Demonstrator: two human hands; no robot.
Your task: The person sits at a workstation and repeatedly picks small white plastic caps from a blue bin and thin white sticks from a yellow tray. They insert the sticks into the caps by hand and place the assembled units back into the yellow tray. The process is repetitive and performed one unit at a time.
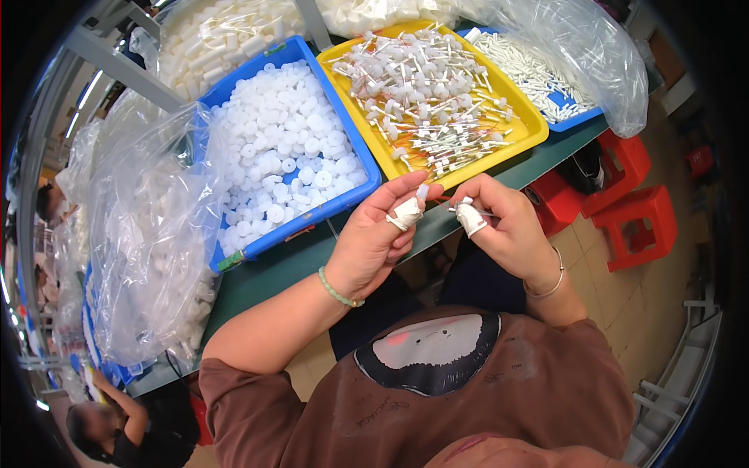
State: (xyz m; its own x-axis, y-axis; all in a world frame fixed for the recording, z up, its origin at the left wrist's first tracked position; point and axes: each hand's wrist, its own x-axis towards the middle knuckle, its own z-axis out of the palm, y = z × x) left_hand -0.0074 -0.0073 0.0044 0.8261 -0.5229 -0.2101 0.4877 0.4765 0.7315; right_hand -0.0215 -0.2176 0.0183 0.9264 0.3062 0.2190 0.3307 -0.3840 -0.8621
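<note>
Over the front edge of the yellow tray, my left hand (374,234) pinches a small white plastic piece (422,191) between thumb and fingers. Close beside it, my right hand (507,230) is closed on a thin rod-like part (485,213), partly hidden by the fingers. White tape wraps both thumbs. Just beyond my hands, the yellow tray (524,144) holds a heap of thin white stems with translucent plastic discs and some orange strands. Left of it, a blue tray (361,148) is filled with loose translucent white discs with centre holes.
Another blue tray (581,117) at the far right carries short white tubes, partly under a clear plastic bag (601,62). Bags of white cylinders (226,39) stand behind. A large clear bag (148,234) lies at left. Red stools (644,226) stand right; another person (133,429) sits lower left.
</note>
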